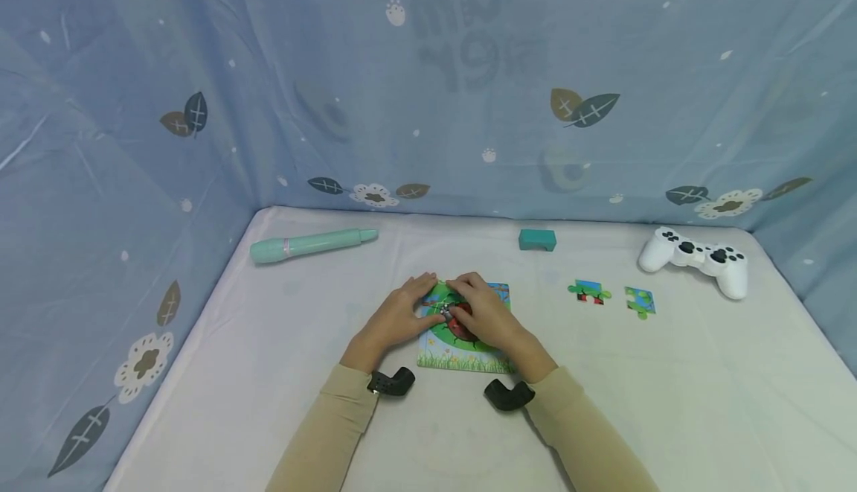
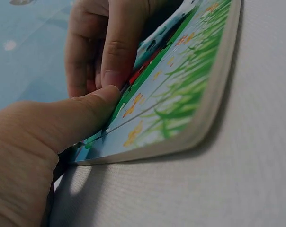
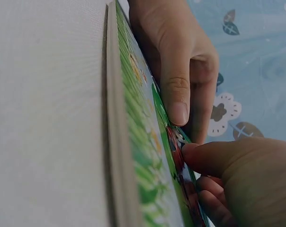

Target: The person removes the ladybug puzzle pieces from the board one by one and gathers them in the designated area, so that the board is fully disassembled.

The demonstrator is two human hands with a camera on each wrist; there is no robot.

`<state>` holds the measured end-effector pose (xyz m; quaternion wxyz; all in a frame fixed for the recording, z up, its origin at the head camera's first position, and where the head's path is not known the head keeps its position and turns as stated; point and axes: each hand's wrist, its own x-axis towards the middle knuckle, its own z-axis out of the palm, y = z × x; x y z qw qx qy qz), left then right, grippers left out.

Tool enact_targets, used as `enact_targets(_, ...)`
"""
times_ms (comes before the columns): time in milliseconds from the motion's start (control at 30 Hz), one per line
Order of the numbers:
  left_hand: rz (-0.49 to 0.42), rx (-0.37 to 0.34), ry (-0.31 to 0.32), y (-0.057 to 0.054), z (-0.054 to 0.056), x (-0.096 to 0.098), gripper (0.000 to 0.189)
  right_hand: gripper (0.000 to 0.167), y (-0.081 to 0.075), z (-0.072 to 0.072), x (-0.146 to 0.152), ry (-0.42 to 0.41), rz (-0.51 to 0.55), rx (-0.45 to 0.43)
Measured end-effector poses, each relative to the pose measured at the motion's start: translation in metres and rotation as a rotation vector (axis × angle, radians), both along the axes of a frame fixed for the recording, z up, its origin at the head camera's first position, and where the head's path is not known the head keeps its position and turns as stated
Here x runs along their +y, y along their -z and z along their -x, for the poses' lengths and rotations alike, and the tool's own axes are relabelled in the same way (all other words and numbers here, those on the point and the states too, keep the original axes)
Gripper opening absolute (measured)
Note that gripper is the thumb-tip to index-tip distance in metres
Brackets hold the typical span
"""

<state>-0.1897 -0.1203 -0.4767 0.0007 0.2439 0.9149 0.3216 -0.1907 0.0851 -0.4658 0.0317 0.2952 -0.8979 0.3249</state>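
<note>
Ladybird puzzle [image 1: 462,347] on a white-covered bench [image 1: 428,432]

Item 1, puzzle: roughly square board, no clear long axis, lying flat at the centre of my head view, printed grass along its near edge.

Item 2, left hand [image 1: 395,318]: over the board's left half, thumb on the picture, fingers towards the far edge. From here I cannot tell whether they grasp a piece or only press.

Item 3, right hand [image 1: 492,317]: over the right half, thumb down beside the left thumb, fingers bent. Again, I cannot tell if anything is pinched.

Item 4, nearer loose piece [image 1: 589,286]: blue with red at the near side, longer from left to right.

Item 5, farther loose piece [image 1: 640,298]: blue and green, just right of item 4. I judge reach to turn on this: both pieces lie right of the fingers, apart from the board, the right hand nearer.

Item 6, surroundings: mint-green baton [image 1: 315,244], far left; teal block [image 1: 537,240], beyond the board; white game controller [image 1: 703,260], far right.
</note>
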Motion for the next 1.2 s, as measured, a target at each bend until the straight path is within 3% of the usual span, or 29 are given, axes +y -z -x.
enact_targets(233,0.039,-0.038,-0.02,-0.001,0.0,0.001,0.078,0.041,0.0,0.0,0.002,0.041,0.048,-0.03)
enact_targets(433,0.056,-0.027,-0.021,0.002,0.001,0.001,0.077,0.041,-0.007,-0.002,0.006,0.109,0.104,-0.023)
enact_targets(667,0.058,-0.049,-0.037,0.0,0.001,0.001,0.078,0.042,-0.019,-0.002,0.021,0.101,0.13,-0.082)
enact_targets(800,0.045,-0.044,-0.038,0.0,0.0,0.001,0.077,0.042,-0.023,0.001,0.036,0.098,0.124,-0.141)
enact_targets(967,0.052,-0.04,-0.04,0.0,0.0,0.002,0.078,0.041,-0.028,0.006,0.063,0.1,0.131,-0.146)
enact_targets(1200,0.053,-0.036,-0.05,0.002,0.001,0.002,0.079,0.041,-0.03,0.012,0.111,0.154,0.113,-0.198)
